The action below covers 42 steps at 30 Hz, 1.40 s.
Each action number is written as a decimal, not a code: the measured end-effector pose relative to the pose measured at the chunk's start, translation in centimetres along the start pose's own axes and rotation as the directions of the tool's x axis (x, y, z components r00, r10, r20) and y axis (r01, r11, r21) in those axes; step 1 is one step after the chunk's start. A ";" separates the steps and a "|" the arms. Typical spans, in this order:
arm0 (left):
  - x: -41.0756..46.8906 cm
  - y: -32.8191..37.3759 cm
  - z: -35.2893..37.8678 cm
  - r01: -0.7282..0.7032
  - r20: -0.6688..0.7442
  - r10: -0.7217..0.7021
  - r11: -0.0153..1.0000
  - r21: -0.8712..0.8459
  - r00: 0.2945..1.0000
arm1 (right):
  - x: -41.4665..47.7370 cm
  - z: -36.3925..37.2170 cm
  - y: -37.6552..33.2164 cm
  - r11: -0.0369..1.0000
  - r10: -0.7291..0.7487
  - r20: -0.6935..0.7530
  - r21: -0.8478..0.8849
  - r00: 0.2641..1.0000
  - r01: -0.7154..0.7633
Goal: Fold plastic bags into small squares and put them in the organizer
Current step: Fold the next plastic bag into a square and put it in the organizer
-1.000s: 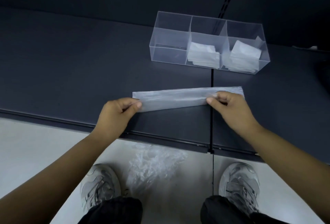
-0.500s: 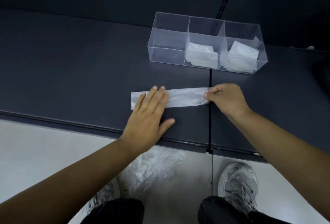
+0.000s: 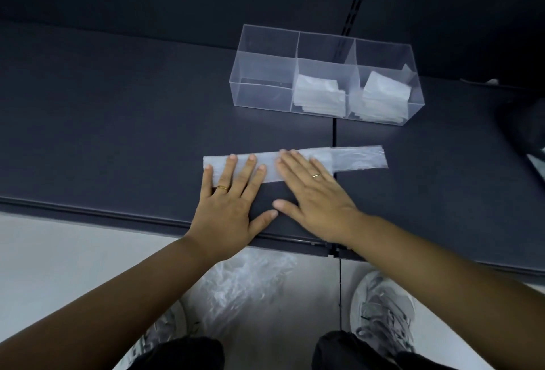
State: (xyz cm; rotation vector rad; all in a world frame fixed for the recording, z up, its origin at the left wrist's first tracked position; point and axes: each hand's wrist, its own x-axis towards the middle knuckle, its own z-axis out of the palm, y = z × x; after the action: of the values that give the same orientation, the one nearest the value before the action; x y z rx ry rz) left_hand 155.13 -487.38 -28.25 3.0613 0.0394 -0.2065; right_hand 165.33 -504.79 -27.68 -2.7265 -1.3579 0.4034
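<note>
A clear plastic bag (image 3: 358,158), folded into a long narrow strip, lies flat on the dark table (image 3: 118,121). My left hand (image 3: 233,201) presses flat on the strip's left end with straight, spread fingers. My right hand (image 3: 315,192) lies flat on the strip's middle, fingers straight. The strip's right end sticks out past my right hand. Behind it stands a clear organizer (image 3: 265,74) with three compartments. Its left compartment holds nothing, while the middle and right ones hold folded bags (image 3: 320,93).
A heap of crumpled plastic bags (image 3: 244,284) lies on the pale floor under the table's front edge, between my shoes. A dark object (image 3: 528,124) sits at the table's right edge. A seam (image 3: 334,133) runs through the table under the strip.
My left hand went from pinching the strip's left end to pressing flat on it. My right hand let go of its pinch and now lies flat on the strip's middle.
</note>
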 end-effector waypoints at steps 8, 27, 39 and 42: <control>0.1 0.0 0.3 0.007 -0.021 -0.006 1.000 0.019 1.000 | -5.3 -0.8 9.3 0.959 0.283 -0.026 -0.020 0.959 -0.283; 1.4 -3.6 -1.1 -0.187 -0.040 0.186 0.982 -0.028 0.982 | -6.1 -4.6 10.7 0.532 0.539 0.049 0.755 0.841 -0.384; -1.9 10.7 -4.5 -0.142 -0.112 0.089 0.497 -0.856 0.990 | -12.0 -10.6 1.4 -0.026 0.099 0.359 0.933 0.928 -0.359; -1.6 10.0 -7.0 0.042 0.044 0.009 0.159 -0.986 0.999 | -9.9 -10.1 2.5 0.129 0.227 0.101 0.983 0.969 -0.133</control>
State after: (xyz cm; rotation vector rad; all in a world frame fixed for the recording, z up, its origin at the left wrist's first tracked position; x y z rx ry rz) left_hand 154.81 -496.88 -20.41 1.6507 0.1426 -0.1409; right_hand 164.25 -513.60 -16.37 -1.6230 -0.3217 0.8273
